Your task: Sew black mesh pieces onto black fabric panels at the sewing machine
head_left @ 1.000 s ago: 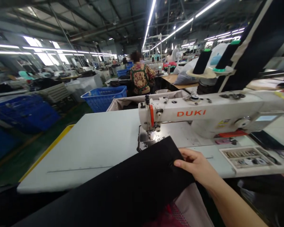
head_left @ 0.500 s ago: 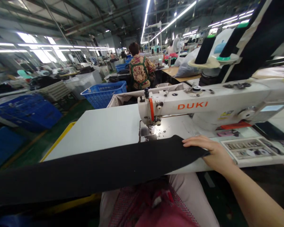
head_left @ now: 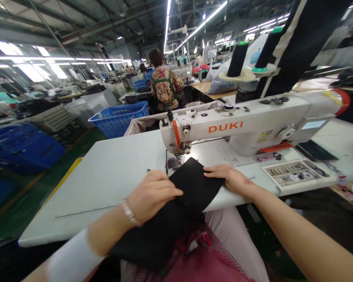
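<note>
A black fabric piece (head_left: 191,184) lies at the front edge of the sewing machine table and drapes down over my lap. Its pointed far corner sits just in front of the needle area (head_left: 179,158); whether it is under the presser foot I cannot tell. My left hand (head_left: 155,194) is closed, pinching the fabric's left side between thumb and fingers. On the right edge, my right hand (head_left: 231,178) grips the same fabric with its fingers stretched over the top; the thumb is hard to make out. The white sewing machine (head_left: 220,127) stands right behind the cloth.
A parts tray (head_left: 295,176) with bobbins and a dark flat object (head_left: 316,150) lie to the right. Thread cones (head_left: 237,60) stand behind the machine. Beyond the table are a blue basket (head_left: 120,117) and a seated person (head_left: 164,84) facing away.
My left hand has come into view and grips the fabric. The long strip stretched out leftward is now gathered toward my lap, its end turned toward the needle. The view has shifted right.
</note>
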A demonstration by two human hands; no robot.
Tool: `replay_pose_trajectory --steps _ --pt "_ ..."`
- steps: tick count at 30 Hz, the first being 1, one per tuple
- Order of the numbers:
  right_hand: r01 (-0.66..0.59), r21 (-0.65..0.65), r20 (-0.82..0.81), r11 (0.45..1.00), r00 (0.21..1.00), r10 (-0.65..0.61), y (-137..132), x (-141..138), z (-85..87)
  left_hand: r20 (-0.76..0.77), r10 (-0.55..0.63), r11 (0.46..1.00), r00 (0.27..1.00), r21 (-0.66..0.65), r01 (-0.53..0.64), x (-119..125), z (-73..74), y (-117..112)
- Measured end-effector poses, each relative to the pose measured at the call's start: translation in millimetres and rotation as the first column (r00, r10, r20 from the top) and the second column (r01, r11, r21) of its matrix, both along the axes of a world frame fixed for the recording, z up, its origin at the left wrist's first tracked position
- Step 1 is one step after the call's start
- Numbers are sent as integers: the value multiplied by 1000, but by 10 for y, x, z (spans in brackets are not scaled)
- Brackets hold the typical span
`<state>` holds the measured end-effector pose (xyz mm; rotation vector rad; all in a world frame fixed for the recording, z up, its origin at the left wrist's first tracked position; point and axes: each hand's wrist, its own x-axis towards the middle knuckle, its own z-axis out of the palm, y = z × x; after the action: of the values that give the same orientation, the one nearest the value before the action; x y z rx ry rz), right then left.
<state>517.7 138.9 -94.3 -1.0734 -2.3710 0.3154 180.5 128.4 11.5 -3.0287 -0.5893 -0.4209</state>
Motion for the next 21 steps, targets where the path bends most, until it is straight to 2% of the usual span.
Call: replay_pose_trajectory --steps 3,5,7,10,13,15,16,18,21 --pt "22 20 1 1000 1000 -22 -5 25 -16 -94 -92 990 991 -117 80 425 -422 260" --pt "55 39 -10 998 998 -54 -66 46 -43 -135 -49 984 990 -175 25 614 -650 371" --pt "85 59 -27 995 996 -84 -172 27 -76 -160 21 981 987 -185 -51 650 -778 346" --pt "70 78 15 994 997 -71 -379 -147 -102 -196 118 979 973 -142 -148 461 -830 33" --pt "-29 66 105 997 994 22 -531 -483 -65 -237 247 960 940 -71 -270 137 -841 -398" --pt "-96 56 125 994 988 89 -542 -735 -21 -250 349 931 903 -19 -365 -81 -852 -567" --pt "-120 58 123 991 986 112 -518 -853 -2 -245 402 910 882 -1 -415 -178 -856 -585" --pt "-153 74 105 985 984 145 -436 -1052 22 -222 497 861 839 9 -508 -333 -858 -478" --pt "-183 93 87 979 981 175 -313 -1232 21 -170 593 797 787 -17 -604 -441 -859 -67"
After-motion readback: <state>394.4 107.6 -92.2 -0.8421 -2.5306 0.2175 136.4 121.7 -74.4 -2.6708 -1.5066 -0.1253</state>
